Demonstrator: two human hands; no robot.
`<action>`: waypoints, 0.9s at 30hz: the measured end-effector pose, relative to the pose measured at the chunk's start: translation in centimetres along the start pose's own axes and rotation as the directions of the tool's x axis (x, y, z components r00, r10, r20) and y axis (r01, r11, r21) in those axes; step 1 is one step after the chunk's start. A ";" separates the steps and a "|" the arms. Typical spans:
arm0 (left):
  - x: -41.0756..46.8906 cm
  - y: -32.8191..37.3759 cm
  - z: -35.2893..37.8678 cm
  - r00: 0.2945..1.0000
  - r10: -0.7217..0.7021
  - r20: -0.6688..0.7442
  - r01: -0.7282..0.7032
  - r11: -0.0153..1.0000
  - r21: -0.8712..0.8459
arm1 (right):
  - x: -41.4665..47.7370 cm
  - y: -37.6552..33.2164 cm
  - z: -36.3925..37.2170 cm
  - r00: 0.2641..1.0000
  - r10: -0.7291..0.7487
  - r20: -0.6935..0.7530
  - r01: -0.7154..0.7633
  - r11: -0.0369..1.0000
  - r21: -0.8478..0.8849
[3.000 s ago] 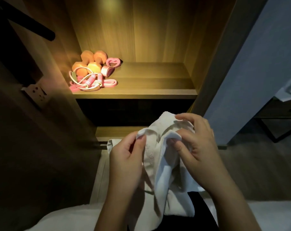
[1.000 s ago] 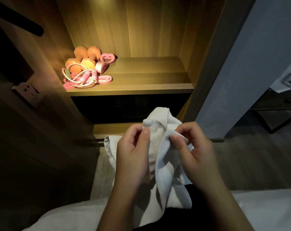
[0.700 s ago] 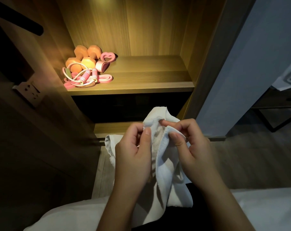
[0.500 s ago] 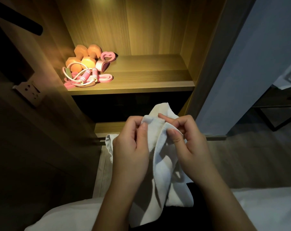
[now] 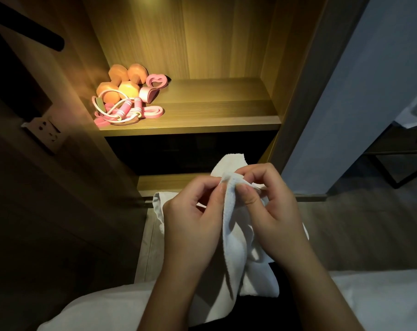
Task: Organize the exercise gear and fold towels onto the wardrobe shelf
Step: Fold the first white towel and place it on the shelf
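**Towel Fold: Edge Alignment Stage**

Step in hand: folding the white terry-cloth towel [image 5: 236,235], held at lower centre of the frame, below the lit wooden wardrobe shelf [image 5: 214,115]. The left hand [image 5: 190,218] pinches the towel's top edge between thumb and forefinger. The right hand [image 5: 272,211] pinches the same edge just beside it, fingers curled. The towel hangs in loose, uneven vertical folds and is not yet flat. The next move probably calls for finding two corners and drawing the cloth taut. The orange hexagonal dumbbells [image 5: 121,84] and pink skipping rope [image 5: 121,111] already lie grouped on the shelf, upper left
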State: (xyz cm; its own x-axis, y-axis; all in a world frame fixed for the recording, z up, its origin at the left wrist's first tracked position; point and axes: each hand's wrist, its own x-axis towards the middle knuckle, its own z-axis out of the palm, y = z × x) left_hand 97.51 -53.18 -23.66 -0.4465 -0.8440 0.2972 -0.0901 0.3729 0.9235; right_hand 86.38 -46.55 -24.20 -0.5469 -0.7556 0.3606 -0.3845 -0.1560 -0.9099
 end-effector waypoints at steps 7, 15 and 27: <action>-0.3 -0.3 -0.1 1.000 0.010 -0.010 -0.010 1.000 -0.006 | -0.1 -0.1 0.2 0.999 0.032 -0.025 -0.033 0.999 -0.021; -0.2 -0.3 -0.8 0.994 0.069 0.085 -0.080 0.988 0.134 | -0.1 -0.1 0.1 0.998 0.019 -0.052 -0.023 0.997 -0.078; 2.3 0.5 0.3 0.980 0.187 0.075 -0.201 0.897 0.394 | 4.4 -1.1 -3.7 0.964 -0.039 0.265 0.141 0.916 -0.377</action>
State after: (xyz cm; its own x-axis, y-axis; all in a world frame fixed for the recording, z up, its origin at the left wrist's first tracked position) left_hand 96.19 -54.85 -22.52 -0.5210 -0.7282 0.4453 -0.3420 0.6561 0.6727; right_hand 81.68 -47.34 -20.88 -0.3152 -0.8903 0.3288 -0.7091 -0.0093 -0.7050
